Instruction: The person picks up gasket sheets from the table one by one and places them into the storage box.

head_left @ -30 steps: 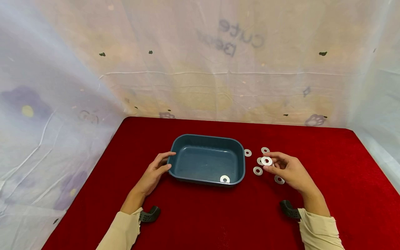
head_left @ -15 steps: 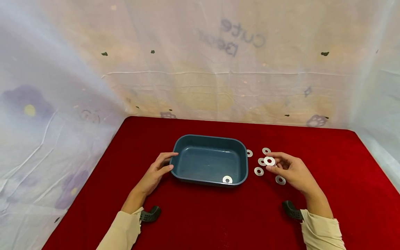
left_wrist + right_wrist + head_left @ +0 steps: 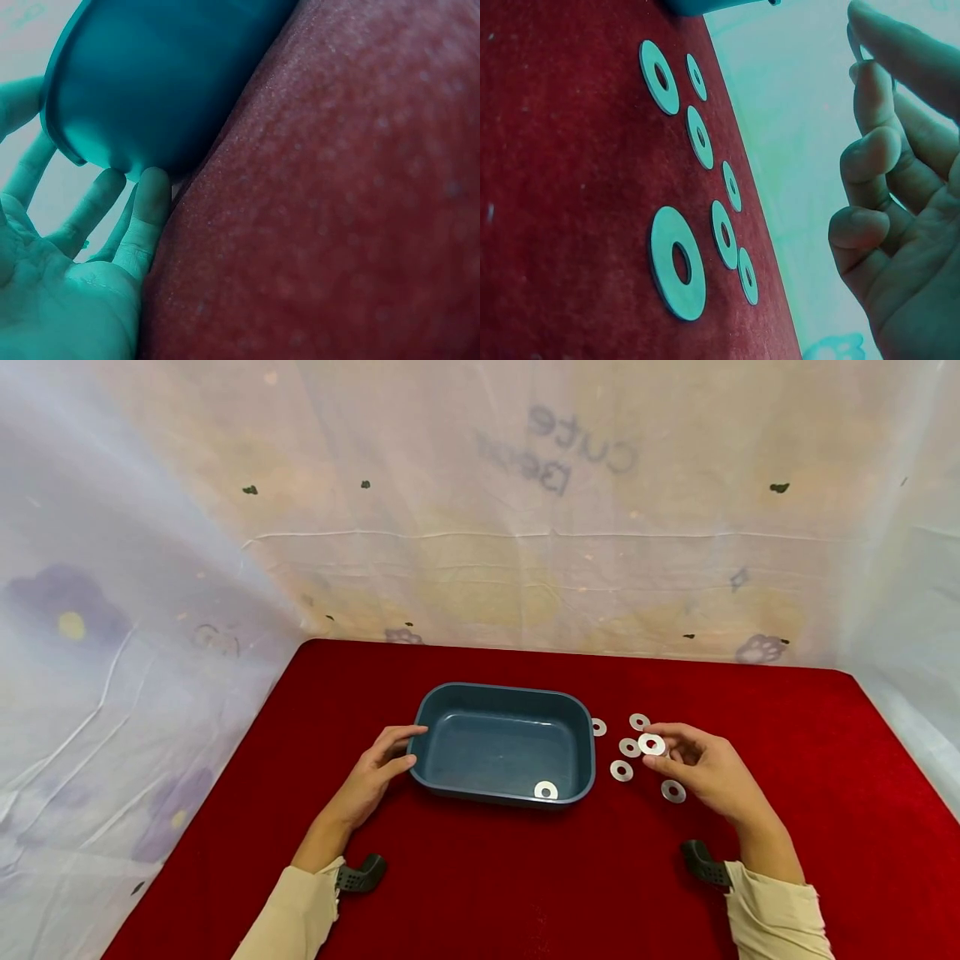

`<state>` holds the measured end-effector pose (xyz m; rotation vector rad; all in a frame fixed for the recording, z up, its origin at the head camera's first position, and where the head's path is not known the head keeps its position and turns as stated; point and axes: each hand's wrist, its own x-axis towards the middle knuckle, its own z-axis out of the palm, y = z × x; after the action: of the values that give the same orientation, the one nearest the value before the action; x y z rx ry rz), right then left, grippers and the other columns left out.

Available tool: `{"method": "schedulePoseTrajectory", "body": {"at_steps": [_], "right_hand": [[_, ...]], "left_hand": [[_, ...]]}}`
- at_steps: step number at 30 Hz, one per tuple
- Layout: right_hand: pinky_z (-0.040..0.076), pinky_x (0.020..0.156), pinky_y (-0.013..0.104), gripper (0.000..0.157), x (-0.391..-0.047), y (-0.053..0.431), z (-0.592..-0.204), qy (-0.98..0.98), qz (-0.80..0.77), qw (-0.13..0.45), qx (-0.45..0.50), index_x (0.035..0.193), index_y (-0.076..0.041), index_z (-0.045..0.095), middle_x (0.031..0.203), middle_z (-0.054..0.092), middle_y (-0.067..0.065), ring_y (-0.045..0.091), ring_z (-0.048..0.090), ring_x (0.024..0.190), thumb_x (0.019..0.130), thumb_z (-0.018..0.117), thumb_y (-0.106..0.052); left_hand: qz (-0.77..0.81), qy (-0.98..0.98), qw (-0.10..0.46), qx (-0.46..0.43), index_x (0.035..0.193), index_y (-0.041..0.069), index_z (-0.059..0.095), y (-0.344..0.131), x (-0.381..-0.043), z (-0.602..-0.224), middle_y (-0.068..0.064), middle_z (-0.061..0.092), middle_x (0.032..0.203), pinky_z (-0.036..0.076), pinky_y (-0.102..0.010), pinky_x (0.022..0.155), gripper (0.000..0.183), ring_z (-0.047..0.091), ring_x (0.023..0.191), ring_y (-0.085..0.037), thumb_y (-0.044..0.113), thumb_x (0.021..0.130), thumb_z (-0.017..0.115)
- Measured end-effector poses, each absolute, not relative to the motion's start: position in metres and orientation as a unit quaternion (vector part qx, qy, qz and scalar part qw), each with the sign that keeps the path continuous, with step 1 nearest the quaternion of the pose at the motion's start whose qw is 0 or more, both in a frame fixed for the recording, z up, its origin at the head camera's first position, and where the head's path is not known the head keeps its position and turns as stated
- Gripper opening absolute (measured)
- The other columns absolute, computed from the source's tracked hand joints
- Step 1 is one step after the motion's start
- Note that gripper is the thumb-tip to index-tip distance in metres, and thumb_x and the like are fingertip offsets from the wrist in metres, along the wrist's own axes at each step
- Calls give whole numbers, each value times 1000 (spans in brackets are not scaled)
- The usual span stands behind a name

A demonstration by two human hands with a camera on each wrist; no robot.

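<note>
A blue-grey rectangular basin (image 3: 495, 752) stands mid-table, with one flat metal washer (image 3: 546, 790) inside near its front right corner. My left hand (image 3: 375, 772) grips the basin's left end; in the left wrist view its fingertips (image 3: 154, 191) touch the outer wall. Between thumb and index finger, my right hand (image 3: 697, 768) pinches another washer (image 3: 651, 744), raised over the loose ones right of the basin. From the right wrist this held washer (image 3: 853, 43) shows nearly edge-on, mostly behind a finger, while the other fingers are curled.
Several loose washers lie on the red cloth (image 3: 525, 877) to the right, including one washer (image 3: 621, 771) close to the basin and another washer (image 3: 598, 727) partly hidden by its rim. A pale printed curtain (image 3: 480, 585) encloses the back and sides.
My right hand has shifted slightly right with the pinched washer. The basin, with my left hand on it, has slid slightly right early on; the view has also shifted a little.
</note>
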<state>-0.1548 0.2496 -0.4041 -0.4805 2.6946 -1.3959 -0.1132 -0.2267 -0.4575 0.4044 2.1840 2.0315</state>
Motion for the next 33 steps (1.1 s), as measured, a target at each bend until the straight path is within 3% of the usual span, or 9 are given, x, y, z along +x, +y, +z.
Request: {"method": "schedulePoseTrajectory", "body": {"at_steps": [9,22,33], "right_hand": [[40,52,26,42,-155,250,-403,878,-453,38,-148,128,-7,63,83,54,-5,8,48,68,90,75,-20],[41,54,26,35,-150,242,-388,879,-448,19,-162,120,-8,66,81,54,-4,9,48,66,89,76,-19],[41,52,24,42,-148,224,-386,866,-462,30,-187,127,-7,65,84,57,-2,9,49,67,87,77,-16]], "left_hand": [[672,727,64,124,146,1,43,-226,-114,-458,-8,38,146,45,-20,98,47,48,125,-16,15,103,52],[674,727,63,119,146,0,42,-227,-114,-458,-10,39,146,46,-20,99,48,48,127,-21,16,102,54],[672,728,65,118,147,2,42,-228,-115,-460,-10,39,147,45,-20,100,48,46,128,-25,17,103,53]]}}
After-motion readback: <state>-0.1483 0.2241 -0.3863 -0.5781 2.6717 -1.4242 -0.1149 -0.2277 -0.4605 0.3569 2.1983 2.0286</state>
